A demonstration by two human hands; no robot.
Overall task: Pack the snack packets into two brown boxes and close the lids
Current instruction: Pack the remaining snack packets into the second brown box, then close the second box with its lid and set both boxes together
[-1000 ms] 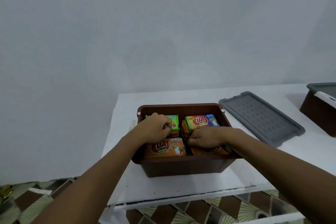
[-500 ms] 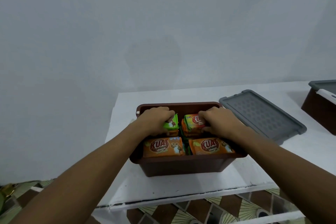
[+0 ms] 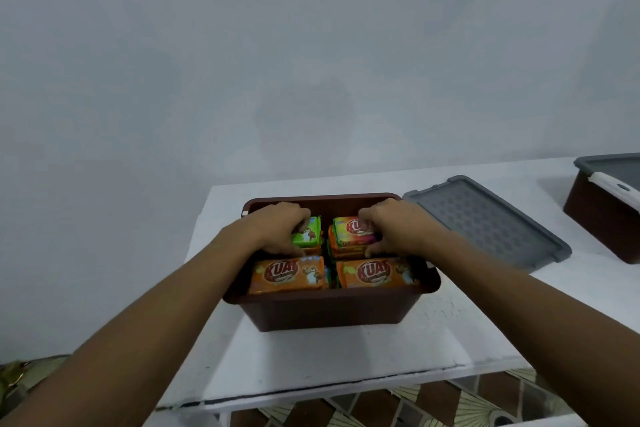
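An open brown box (image 3: 329, 310) stands on the white table, filled with snack packets in four stacks. Two orange packets (image 3: 289, 274) (image 3: 375, 273) lie on top at the front. My left hand (image 3: 277, 230) rests curled over the green packet (image 3: 306, 236) at the back left. My right hand (image 3: 394, 227) grips the multicoloured packet (image 3: 351, 230) on the back right stack, fingers around its right end. The box's grey lid (image 3: 491, 224) lies flat on the table just right of it. A second brown box (image 3: 606, 215) with a grey lid on it sits at the far right edge.
The white table (image 3: 311, 367) ends close to me at its front edge, with patterned floor tiles (image 3: 381, 409) below. A plain grey wall rises behind the table. The table's left edge runs just left of the open box.
My right hand moved from the front right packet to the back right stack. My left hand stayed on the back left green packet. The view has shifted slightly closer.
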